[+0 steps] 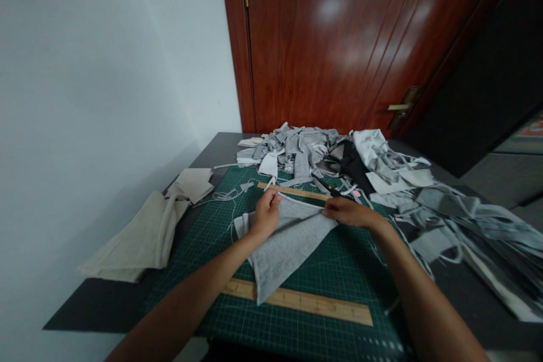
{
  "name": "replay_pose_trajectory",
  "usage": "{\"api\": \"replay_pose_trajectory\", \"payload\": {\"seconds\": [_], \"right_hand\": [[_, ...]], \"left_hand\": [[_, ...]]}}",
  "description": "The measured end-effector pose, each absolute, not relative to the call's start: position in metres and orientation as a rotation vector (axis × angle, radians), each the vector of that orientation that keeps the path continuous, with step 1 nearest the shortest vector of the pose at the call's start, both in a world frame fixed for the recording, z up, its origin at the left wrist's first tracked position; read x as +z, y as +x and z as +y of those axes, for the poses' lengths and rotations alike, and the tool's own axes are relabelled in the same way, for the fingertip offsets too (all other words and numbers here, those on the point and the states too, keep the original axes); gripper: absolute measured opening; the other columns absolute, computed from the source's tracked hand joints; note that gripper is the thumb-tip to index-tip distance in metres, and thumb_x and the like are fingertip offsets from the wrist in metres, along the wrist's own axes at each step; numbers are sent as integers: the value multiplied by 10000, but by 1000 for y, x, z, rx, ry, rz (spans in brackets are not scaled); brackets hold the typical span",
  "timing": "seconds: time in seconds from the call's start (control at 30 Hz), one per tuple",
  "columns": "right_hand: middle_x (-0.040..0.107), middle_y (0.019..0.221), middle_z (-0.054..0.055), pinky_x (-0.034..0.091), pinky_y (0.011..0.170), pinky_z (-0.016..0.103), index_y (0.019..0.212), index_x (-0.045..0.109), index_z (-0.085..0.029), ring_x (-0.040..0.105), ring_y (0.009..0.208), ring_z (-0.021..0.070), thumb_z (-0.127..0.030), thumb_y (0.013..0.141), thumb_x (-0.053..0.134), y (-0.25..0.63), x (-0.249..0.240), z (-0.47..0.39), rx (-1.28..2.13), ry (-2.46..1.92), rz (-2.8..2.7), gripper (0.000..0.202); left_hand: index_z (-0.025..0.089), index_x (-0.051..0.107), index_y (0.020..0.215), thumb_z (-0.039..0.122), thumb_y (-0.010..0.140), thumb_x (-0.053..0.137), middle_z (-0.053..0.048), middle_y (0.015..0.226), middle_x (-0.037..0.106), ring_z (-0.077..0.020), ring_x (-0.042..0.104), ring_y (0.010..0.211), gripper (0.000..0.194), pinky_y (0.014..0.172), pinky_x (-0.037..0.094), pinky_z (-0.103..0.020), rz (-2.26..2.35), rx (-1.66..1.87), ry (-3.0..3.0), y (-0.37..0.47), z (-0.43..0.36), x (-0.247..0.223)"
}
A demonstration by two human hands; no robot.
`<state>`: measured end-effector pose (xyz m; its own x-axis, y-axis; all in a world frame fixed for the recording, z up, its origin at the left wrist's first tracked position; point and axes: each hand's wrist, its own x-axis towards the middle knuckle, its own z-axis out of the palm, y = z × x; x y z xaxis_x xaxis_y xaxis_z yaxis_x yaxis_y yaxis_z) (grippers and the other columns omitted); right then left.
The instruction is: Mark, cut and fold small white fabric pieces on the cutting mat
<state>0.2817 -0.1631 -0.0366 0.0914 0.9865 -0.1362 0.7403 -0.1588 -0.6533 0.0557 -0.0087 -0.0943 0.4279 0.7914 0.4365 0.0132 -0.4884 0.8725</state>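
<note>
A grey piece of fabric (282, 249) hangs between my two hands over a green cutting mat (339, 271). My left hand (267, 212) is closed on its upper left edge. At the upper right edge, my right hand (341, 211) pinches the same fabric. The edge between them is pulled fairly straight. The cloth's lower corner overlaps a wooden ruler (326, 304) on the mat. Just beyond my hands lies a second wooden ruler (297, 192). Dark-handled scissors (326, 185) lie beside it, partly hidden by scraps.
A heap of grey and white scraps (297, 144) covers the back of the dark table (102, 305). Beige folded cloth (136, 237) lies at the left by the white wall. Long grey strips (492, 226) spread over the right side. A brown door (318, 39) stands behind.
</note>
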Motion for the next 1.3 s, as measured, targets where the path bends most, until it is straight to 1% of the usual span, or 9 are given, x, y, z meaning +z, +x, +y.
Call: {"api": "replay_pose_trajectory", "payload": {"seconds": [0.43, 0.57, 0.63, 0.7, 0.77, 0.83, 0.93, 0.97, 1.3], "right_hand": [[646, 738, 16, 437, 670, 297, 758, 627, -196, 594, 714, 194, -317, 898, 534, 280, -32, -160, 538, -2017, -1709, 207], [708, 808, 53, 469, 691, 312, 830, 686, -192, 650, 767, 224, -298, 856, 642, 280, -32, -166, 669, -2114, -1803, 117], [745, 971, 94, 505, 758, 351, 1030, 717, -191, 684, 868, 265, -362, 800, 754, 272, -34, -167, 636, -2099, -1794, 289], [710, 1223, 137, 511, 890, 417, 1296, 644, -206, 672, 1061, 320, -464, 703, 860, 255, -37, -163, 490, -1958, -1761, 681], [634, 1379, 161, 470, 998, 452, 1415, 558, -193, 603, 1224, 351, -513, 646, 901, 234, -40, -156, 390, -1755, -1746, 901], [687, 1278, 133, 492, 941, 405, 1363, 588, -183, 642, 1127, 308, -497, 717, 866, 215, -43, -148, 448, -1605, -1702, 770], [716, 887, 36, 473, 718, 322, 1034, 708, -195, 635, 795, 215, -451, 887, 710, 202, -44, -141, 570, -1539, -1677, 295], [682, 802, 19, 448, 674, 310, 932, 706, -196, 602, 732, 198, -445, 917, 668, 201, -43, -140, 582, -1527, -1650, 252], [566, 760, 0, 398, 639, 298, 850, 615, -213, 513, 699, 174, -465, 915, 637, 204, -38, -141, 573, -1338, -1417, 261]], "left_hand": [[207, 561, 820, 401, 897, 571, 21, 727, 522, -159, 508, 697, 209, 666, 405, -266, 624, 1129, 1712, 57, -8, -93], [200, 582, 836, 456, 877, 637, 11, 738, 569, -162, 542, 710, 265, 679, 441, -267, 493, 1072, 1663, 56, -10, -86], [194, 598, 842, 484, 870, 670, 1, 746, 596, -164, 558, 715, 301, 684, 457, -269, 418, 1040, 1666, 53, -12, -81], [185, 618, 839, 495, 863, 691, -5, 741, 617, -162, 568, 704, 319, 673, 460, -265, 374, 992, 1700, 49, -16, -75], [177, 648, 852, 482, 863, 694, -13, 749, 644, -160, 582, 700, 308, 666, 461, -261, 354, 930, 1749, 46, -21, -70], [171, 677, 869, 453, 867, 683, -25, 778, 678, -165, 607, 719, 282, 677, 468, -262, 344, 881, 1780, 45, -25, -66], [172, 705, 853, 409, 862, 668, -31, 788, 702, -170, 625, 731, 240, 679, 469, -259, 355, 857, 1808, 44, -31, -64], [174, 709, 839, 402, 858, 665, -27, 771, 698, -166, 618, 717, 233, 667, 461, -256, 369, 865, 1817, 44, -32, -64], [168, 716, 814, 380, 830, 691, -10, 718, 663, -142, 570, 659, 213, 609, 430, -237, 417, 969, 1784, 47, -33, -66]]}}
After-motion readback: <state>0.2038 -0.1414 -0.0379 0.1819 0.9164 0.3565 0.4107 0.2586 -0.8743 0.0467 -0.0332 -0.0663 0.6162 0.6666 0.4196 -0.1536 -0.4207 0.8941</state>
